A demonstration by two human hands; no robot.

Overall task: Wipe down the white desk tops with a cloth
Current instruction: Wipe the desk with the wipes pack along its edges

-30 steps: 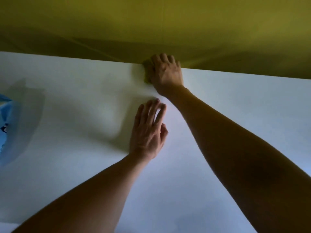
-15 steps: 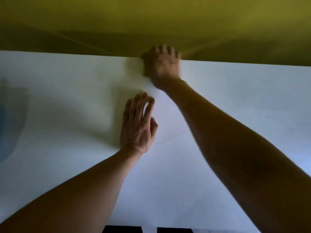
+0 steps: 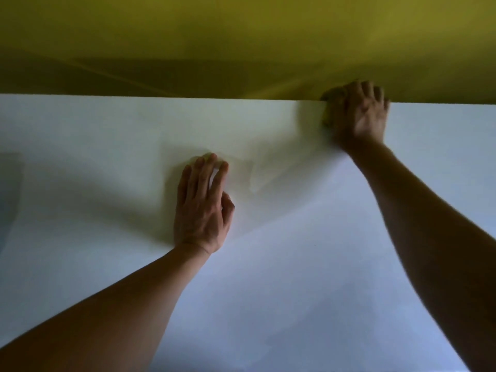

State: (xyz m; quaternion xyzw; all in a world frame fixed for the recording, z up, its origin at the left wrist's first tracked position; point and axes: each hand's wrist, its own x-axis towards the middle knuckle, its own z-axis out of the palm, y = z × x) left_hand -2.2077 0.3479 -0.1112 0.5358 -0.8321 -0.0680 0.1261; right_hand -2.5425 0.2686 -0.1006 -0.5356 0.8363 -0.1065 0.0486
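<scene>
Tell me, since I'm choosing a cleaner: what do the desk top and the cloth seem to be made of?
The desk top looks like smooth white laminate or painted board, matte: even, grainless, with soft shadows and no sharp reflections. The cloth is mostly hidden under the right hand; only a dim yellowish edge shows, so its fabric cannot be told.

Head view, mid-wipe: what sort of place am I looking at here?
Probably an office or study desk set against a divider, though little shows. A broad flat white desk top meets a plain yellow-green back panel; the right hand presses a small cloth at that far edge, and the left hand lies flat.
</scene>
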